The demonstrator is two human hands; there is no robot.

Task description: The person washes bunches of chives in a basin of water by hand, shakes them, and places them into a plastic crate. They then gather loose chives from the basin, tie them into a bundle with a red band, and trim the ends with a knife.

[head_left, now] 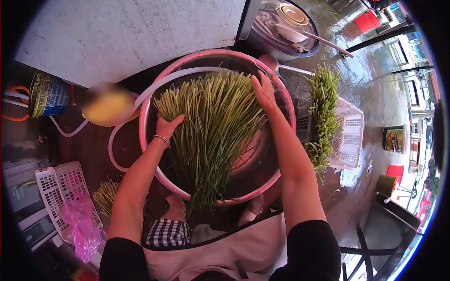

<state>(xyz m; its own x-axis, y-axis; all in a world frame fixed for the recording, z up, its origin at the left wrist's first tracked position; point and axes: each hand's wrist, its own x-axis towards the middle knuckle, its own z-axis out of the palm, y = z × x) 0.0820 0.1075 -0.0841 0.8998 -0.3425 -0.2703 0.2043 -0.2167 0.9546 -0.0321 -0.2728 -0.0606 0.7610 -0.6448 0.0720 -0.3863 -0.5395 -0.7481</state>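
A big spread bunch of long, thin green stalks (213, 122), resembling chives, lies across a round pink-rimmed tub (161, 175). The paler cut ends point away from me, and the leafy ends hang over the near rim. At the bunch's left edge, my left hand (168, 128) grips it with the thumb on top; the other fingers are hidden beneath the stalks. Against the right edge rests my right hand (266, 93), its fingers stretched out and the thumb apart. A pale hose (176, 75) runs over the tub's far side.
More green stalks (323, 117) lie along a white plastic crate (350, 133) on the right. Smaller stalks (107, 194) sit at lower left near another crate (70, 180) with a pink bag (83, 225). A basin with bowls (290, 28) stands beyond. Wet floor (347, 187) extends right.
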